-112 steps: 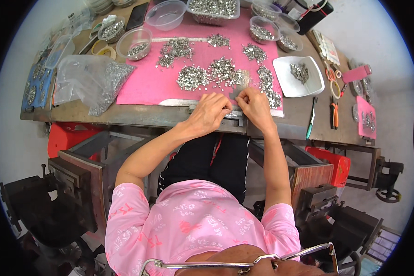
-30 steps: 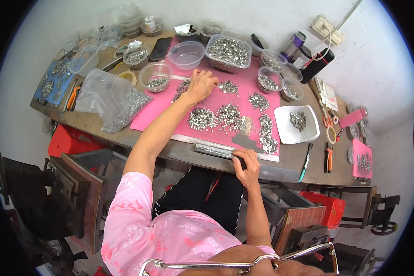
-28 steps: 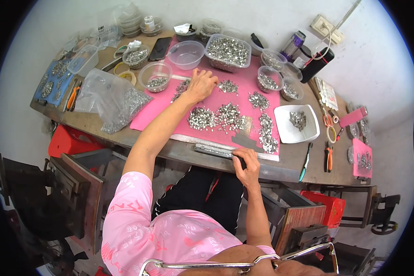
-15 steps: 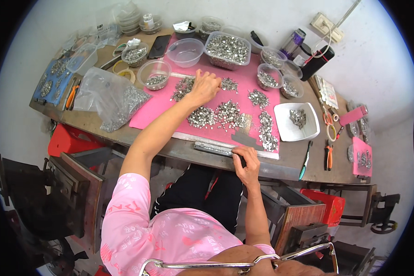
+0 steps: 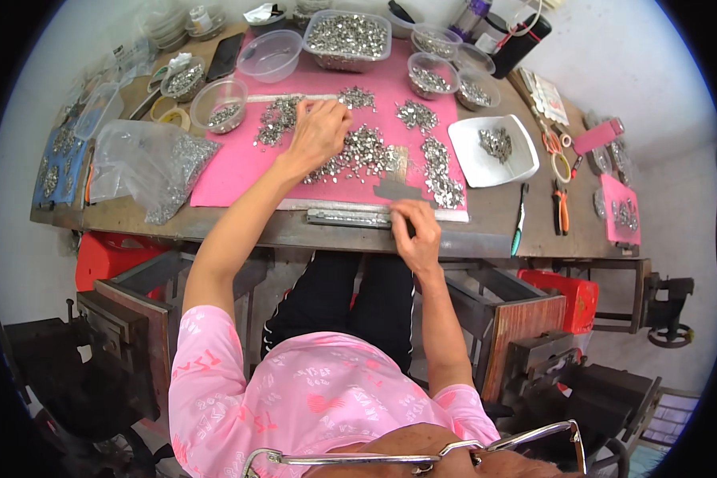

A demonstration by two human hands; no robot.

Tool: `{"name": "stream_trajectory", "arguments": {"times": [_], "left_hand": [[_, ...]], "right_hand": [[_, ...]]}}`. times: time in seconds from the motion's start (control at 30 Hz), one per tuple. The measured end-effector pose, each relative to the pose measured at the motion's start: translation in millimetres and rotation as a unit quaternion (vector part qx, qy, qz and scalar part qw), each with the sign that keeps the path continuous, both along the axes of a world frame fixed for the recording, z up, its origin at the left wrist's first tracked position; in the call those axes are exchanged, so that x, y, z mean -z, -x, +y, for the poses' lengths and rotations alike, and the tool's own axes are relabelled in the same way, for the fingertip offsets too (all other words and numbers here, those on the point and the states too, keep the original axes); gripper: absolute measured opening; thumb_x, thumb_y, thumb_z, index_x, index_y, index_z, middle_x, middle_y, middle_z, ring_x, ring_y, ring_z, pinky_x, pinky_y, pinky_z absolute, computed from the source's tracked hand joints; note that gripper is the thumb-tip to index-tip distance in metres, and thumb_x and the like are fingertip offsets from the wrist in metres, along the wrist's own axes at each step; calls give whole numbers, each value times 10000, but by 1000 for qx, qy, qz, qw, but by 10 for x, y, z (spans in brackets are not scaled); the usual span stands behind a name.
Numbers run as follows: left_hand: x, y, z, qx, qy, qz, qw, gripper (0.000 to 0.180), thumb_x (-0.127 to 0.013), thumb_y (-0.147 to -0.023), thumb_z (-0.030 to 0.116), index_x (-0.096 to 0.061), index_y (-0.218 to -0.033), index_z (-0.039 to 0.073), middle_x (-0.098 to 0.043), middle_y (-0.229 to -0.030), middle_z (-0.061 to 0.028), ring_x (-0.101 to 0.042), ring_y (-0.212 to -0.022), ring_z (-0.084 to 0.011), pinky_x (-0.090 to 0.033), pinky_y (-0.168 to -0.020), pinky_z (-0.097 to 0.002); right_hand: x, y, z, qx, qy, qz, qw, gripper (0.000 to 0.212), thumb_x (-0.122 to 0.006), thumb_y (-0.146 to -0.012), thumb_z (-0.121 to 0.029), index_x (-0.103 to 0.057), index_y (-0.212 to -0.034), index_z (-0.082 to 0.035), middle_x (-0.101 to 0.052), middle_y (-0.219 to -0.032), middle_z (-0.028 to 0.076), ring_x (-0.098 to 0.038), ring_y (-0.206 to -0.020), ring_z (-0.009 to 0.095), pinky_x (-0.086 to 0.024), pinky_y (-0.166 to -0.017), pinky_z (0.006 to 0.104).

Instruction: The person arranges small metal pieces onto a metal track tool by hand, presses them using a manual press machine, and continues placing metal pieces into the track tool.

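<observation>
Metal bar (image 5: 346, 217) lies along the table's (image 5: 486, 233) front edge, its right end at the right hand (image 5: 416, 229).
That hand is curled, its hold unclear; the left hand (image 5: 320, 130) bends over small metal pieces (image 5: 277, 119) on the pink mat (image 5: 235, 177), fingertips hidden, any hold impossible to tell.

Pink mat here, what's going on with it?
A person's left hand is over the pink mat, beside a heap of small silvery pieces; whether it holds one is hidden. The right hand is at the right end of a metal strip along the mat's near edge. A white dish holds more.
</observation>
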State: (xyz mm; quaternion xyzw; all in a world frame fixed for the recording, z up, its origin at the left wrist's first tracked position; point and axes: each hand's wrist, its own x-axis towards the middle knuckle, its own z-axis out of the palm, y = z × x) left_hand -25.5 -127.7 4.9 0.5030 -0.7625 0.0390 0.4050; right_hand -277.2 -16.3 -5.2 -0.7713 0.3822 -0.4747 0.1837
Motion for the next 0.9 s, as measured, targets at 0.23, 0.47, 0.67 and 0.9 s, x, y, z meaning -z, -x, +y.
{"name": "stream_trajectory", "arguments": {"times": [0.23, 0.47, 0.67, 0.9], "left_hand": [[-55, 306, 1083, 97, -96, 81, 987, 24, -612, -929, 85, -613, -925, 61, -603, -894, -72, -592, -888, -263, -394, -894, -417], [16, 419, 1342, 105, -123, 129, 978, 40, -620, -907, 40, -597, -937, 27, -584, -890, -102, -568, -845, -302, -426, -814, -415], [56, 449, 1340, 117, -126, 143, 975, 36, -613, -911, 33, -590, -936, 21, -577, -900, -111, -569, -850, -312, -435, -788, -425], [55, 481, 1352, 120, -133, 125, 976, 46, -618, -911, 24, -601, -948, 4, -587, -899, -117, -564, -847, -313, -443, -799, -408]], "right_hand": [[-27, 213, -476, 123, 21, 107, 986, 86, -682, -854, -16, -698, -935, -40, -604, -842, 115, -577, -825, 307, -435, -765, 420], [-55, 213, -449, 106, 26, 196, 975, 82, -697, -842, -42, -707, -924, -48, -611, -874, 104, -577, -874, 304, -431, -804, 424], [-88, 266, -433, 98, -9, 178, 979, 81, -702, -843, -46, -706, -923, -48, -614, -879, 107, -581, -888, 305, -432, -815, 425], [-117, 156, -599, 81, -129, 174, 973, 126, -765, -797, -83, -662, -831, -19, -627, -819, 142, -595, -826, 344, -453, -773, 462]]}}
